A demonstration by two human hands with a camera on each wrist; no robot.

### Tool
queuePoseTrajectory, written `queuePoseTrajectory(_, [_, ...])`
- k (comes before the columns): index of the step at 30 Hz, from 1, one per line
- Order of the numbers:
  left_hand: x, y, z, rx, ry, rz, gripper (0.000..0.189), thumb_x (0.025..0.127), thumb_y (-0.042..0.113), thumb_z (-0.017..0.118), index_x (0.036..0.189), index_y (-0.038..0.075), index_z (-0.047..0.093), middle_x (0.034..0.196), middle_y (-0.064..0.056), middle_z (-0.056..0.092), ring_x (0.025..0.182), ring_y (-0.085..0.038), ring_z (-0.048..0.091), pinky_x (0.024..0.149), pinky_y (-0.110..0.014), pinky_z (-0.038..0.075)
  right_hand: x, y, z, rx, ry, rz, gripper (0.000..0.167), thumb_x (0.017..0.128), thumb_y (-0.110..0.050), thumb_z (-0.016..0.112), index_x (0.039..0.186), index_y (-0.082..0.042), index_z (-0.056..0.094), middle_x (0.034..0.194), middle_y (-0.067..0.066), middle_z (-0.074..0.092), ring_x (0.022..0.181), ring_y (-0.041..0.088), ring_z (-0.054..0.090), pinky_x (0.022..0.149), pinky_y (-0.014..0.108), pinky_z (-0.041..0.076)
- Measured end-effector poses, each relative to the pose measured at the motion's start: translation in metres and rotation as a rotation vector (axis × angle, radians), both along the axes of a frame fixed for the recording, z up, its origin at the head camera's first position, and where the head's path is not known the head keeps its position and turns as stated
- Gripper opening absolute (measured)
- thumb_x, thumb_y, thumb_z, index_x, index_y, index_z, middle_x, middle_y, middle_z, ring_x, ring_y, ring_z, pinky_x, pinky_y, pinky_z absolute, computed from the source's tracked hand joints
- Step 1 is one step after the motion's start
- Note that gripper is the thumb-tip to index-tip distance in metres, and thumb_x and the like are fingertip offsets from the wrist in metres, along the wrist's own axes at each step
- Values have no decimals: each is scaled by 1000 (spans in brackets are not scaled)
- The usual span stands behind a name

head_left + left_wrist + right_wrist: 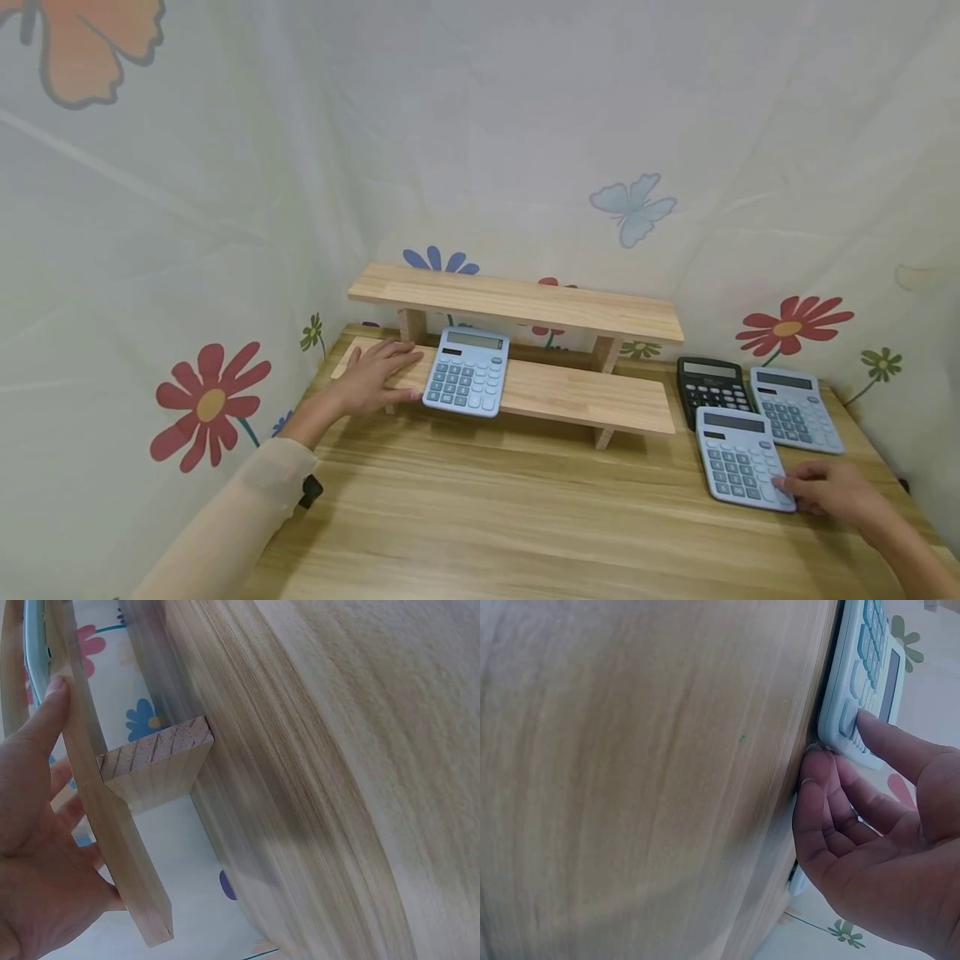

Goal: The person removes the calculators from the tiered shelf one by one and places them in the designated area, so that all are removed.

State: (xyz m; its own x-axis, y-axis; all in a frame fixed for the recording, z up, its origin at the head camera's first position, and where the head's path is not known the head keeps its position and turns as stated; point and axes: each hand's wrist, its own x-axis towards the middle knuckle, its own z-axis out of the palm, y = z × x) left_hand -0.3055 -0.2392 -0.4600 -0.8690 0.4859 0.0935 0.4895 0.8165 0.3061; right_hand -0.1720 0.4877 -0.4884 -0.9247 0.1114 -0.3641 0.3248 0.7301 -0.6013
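A light-blue calculator (466, 372) leans on the lower board of a wooden two-step stand (577, 395). My left hand (377, 377) rests on that board's left end, fingers extended, the thumb tip right at the calculator's lower left edge. In the left wrist view the thumb (46, 720) lies along the board's front. At the right, another light-blue calculator (738, 457) is pinched at its lower right corner by my right hand (825, 490). Its thumb (892, 742) presses on a corner key, while the curled fingers sit at the edge below.
Behind the pinched calculator lie a black calculator (712, 385), partly covered by it, and a third light-blue calculator (798, 408). The stand's upper shelf (517, 298) runs above the lower board. A flower-printed curtain (510, 133) encloses the wooden table (510, 517) at back and sides.
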Motion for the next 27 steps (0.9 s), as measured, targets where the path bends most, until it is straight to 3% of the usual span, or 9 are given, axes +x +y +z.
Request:
queuePoseTrajectory(9, [1, 0, 1, 0, -6, 4, 79, 97, 55, 73, 161, 16, 48, 170, -12, 35, 158, -46, 22, 116, -83, 4, 1, -2, 0, 56, 18, 19, 54, 95, -40, 81, 103, 12, 71, 82, 0, 66, 77, 19, 61, 65, 32, 54])
queuePoseTrajectory(27, [-1, 0, 0, -12, -2, 4, 81, 96, 60, 71, 162, 17, 48, 170, -12, 35, 158, -45, 21, 116, -83, 4, -1, 1, 1, 51, -4, 8, 55, 97, -39, 77, 108, 15, 69, 84, 2, 68, 79, 20, 63, 68, 34, 56])
